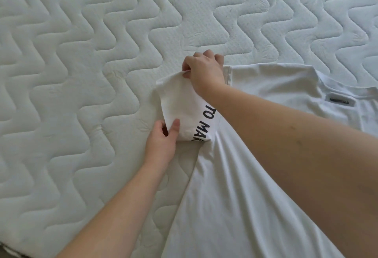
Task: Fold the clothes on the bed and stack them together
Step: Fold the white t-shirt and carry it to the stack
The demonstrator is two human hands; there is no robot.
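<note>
A white T-shirt (235, 186) lies spread on the bed, its collar with a black label toward the right. Its left sleeve (180, 104), printed with black letters, is lifted off the mattress. My right hand (204, 69) pinches the sleeve's far hem corner, fingers curled. My left hand (163, 141) grips the sleeve's near corner, thumb on top of the cloth and fingers underneath. My right forearm crosses over the shirt's chest and hides part of it.
The quilted white mattress (81, 73) stretches to the left and behind the shirt. Its front edge (12, 245) shows at the bottom left corner. No other clothes are in view.
</note>
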